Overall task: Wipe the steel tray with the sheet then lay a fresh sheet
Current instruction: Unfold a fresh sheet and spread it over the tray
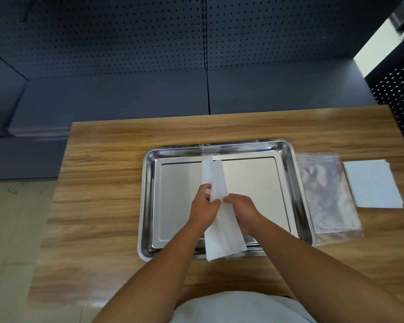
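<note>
A shiny steel tray [173, 194] lies in the middle of the wooden table. Above it I hold a white sheet [216, 180], folded lengthwise into a long strip that runs from the tray's far part to past its near rim. My left hand [202, 206] grips the strip from the left and my right hand [244, 213] grips it from the right, both at its middle. The tray's flat bottom is bare. A stack of white sheets [373, 184] rests on the table to the right.
A clear plastic bag [329, 197] lies between the tray and the stack. The wooden table [103, 183] ends at a dark pegboard wall [126, 43] behind. Tiled floor [14, 229] shows to the left.
</note>
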Available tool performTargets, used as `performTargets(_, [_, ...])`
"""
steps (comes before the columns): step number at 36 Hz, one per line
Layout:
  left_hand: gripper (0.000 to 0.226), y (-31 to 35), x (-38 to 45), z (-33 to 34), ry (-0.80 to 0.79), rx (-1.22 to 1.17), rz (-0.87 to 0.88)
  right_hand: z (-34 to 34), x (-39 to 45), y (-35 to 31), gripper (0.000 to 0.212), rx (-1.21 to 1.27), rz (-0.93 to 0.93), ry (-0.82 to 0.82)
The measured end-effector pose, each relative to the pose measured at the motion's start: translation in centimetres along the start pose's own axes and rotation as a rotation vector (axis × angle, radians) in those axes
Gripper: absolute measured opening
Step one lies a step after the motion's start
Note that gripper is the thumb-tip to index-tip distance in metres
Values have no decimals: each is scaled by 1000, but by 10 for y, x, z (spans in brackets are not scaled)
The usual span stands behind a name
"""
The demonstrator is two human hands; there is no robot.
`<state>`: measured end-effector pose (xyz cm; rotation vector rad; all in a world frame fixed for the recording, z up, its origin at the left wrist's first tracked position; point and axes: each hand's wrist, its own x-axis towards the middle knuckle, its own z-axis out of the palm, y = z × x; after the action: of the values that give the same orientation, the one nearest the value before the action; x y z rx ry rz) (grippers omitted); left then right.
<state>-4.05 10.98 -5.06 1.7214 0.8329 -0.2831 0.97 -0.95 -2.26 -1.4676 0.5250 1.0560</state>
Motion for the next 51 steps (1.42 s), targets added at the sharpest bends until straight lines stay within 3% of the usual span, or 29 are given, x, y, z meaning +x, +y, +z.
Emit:
performTargets(6, [19, 4, 3, -10, 30, -43, 29, 0, 0, -2, 15, -101, -173, 122])
performTargets(10, [11, 11, 5, -30, 145, -243, -17, -4, 7, 0, 36, -147, -361, 429])
performTargets(13, [9, 3, 4, -52, 224, -385, -84, -18, 13, 7, 36, -136, -364, 596])
performTargets(16, [6, -15, 1, -69, 245, -427, -136, -34, 14, 15, 27, -219, -329, 624])
performTargets(21, [14, -31, -6, -80, 151, -494, -182, -44, 15, 25, 25, -295, -277, 589])
performTargets(26, [19, -23, -12, -77, 79, -506, -148, -25, 9, 30, 28, -498, -451, 579])
performTargets(30, [17, -14, -15, -68, 88, -495, -139, 6, 2, 25, 15, -446, -486, 372])
performTargets(35, [21, -8, -16, -62, 64, -561, -145, 38, -5, 16, 27, -328, -311, 41])
performTargets(38, [27, -6, -17, -59, 58, -597, -154, 49, -9, 15, 28, -270, -263, -74])
performTargets(45, [23, -12, -18, -56, 76, -575, -203, 55, -14, 17, 28, -284, -273, -193])
performTargets(51, [28, -12, -20, -57, -46, -665, -204, 53, -15, 14, 23, -355, -298, -117])
